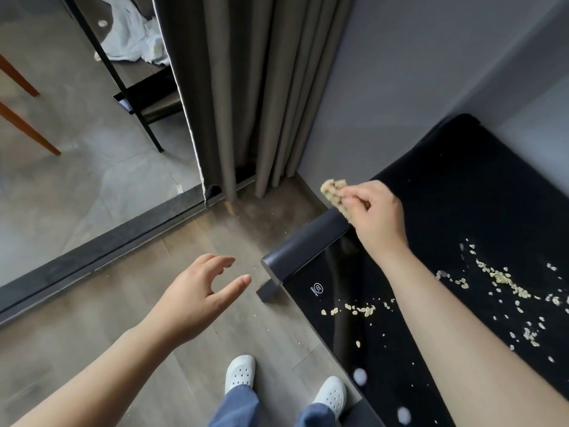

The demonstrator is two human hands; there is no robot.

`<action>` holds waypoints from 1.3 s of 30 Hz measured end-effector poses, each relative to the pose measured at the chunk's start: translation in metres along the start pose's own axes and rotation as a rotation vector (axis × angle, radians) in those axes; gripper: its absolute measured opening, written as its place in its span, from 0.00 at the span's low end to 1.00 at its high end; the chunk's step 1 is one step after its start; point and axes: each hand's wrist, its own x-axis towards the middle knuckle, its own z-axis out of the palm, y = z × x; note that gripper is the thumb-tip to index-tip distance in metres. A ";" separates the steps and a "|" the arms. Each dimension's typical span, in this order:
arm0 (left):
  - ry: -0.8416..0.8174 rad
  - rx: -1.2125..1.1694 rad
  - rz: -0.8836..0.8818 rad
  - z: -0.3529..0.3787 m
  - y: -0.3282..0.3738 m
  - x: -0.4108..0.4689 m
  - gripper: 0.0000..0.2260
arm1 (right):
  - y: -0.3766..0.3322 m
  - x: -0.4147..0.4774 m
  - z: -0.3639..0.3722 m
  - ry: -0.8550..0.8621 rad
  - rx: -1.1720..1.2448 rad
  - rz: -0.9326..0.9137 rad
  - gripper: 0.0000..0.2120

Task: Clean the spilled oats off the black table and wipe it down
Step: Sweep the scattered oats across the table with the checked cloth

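The black glass table (480, 204) fills the right side of the view, and pale oats (505, 280) lie scattered across its near half. At the table's left end my right hand (374, 212) pinches a clump of oats (334, 191) in its curled fingers, raised just past the rounded corner. My left hand (201, 292) hovers over the wooden floor to the left of the table, palm turned inward, fingers spread and loosely bent, holding nothing.
Grey curtains (246, 97) hang to the floor behind the table's left end. A few oat flakes lie on the wooden floor (246, 223). A black metal frame (135, 97) and orange chair legs (24, 127) stand on the tiled area. My white shoes (240, 372) are at the bottom.
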 end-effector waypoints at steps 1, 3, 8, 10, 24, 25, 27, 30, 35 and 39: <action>-0.001 0.001 0.005 0.000 0.002 0.001 0.35 | 0.006 0.013 0.005 0.009 -0.014 0.036 0.09; -0.007 0.010 0.018 -0.001 0.005 0.004 0.34 | 0.015 0.025 0.015 -0.036 -0.047 0.092 0.10; -0.024 0.031 0.038 -0.003 0.009 0.013 0.35 | 0.016 0.004 0.024 -0.062 -0.074 0.017 0.10; -0.040 0.038 0.044 -0.003 0.011 0.016 0.35 | 0.014 -0.017 0.021 -0.086 -0.049 -0.015 0.09; -0.062 0.034 0.106 0.018 0.049 0.030 0.33 | 0.018 -0.112 -0.044 -0.120 0.109 0.109 0.11; -0.057 0.044 0.111 0.022 0.053 0.031 0.32 | 0.014 -0.113 -0.048 -0.020 0.120 0.129 0.09; -0.034 0.068 0.126 0.027 0.060 0.035 0.27 | 0.006 -0.120 -0.050 0.144 0.126 0.159 0.07; -0.019 0.087 0.151 0.033 0.067 0.042 0.21 | -0.005 -0.138 -0.044 0.275 0.149 0.215 0.07; -0.086 0.052 0.176 0.030 0.063 0.054 0.19 | -0.028 -0.157 -0.016 0.486 0.146 0.288 0.05; -0.155 -0.014 0.215 0.018 0.052 0.061 0.18 | -0.050 -0.156 0.029 0.595 0.116 0.344 0.06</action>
